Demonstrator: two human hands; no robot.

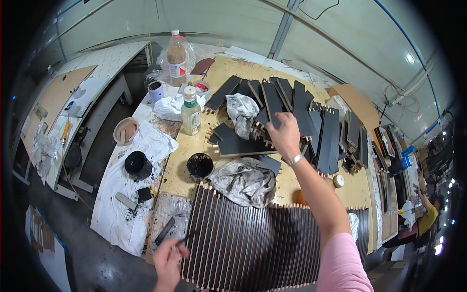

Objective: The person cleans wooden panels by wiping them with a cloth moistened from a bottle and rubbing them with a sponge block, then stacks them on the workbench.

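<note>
My right hand (284, 132) reaches over a heap of black wooden boards (302, 109) with pale dowel pegs at their ends. Its fingers are curled closed at the end of one board. Low at the left, my left hand (168, 260) is closed around a thin dark stick-like tool (190, 236), blurred and hard to make out. This tool points toward a row of narrow dark slats (253, 248) laid side by side, pale pegs at their ends. A stained grey rag (243, 181) lies at the row's far edge, beside a black-coated cup (200, 166).
A second rag (242, 114) rests on the boards. Leftward stand a glass bottle (190, 112), a tall plastic bottle (176, 61), a black pot (138, 165) on white cloth (119, 194), and a round tub (126, 131). Another person (427, 219) is at far right.
</note>
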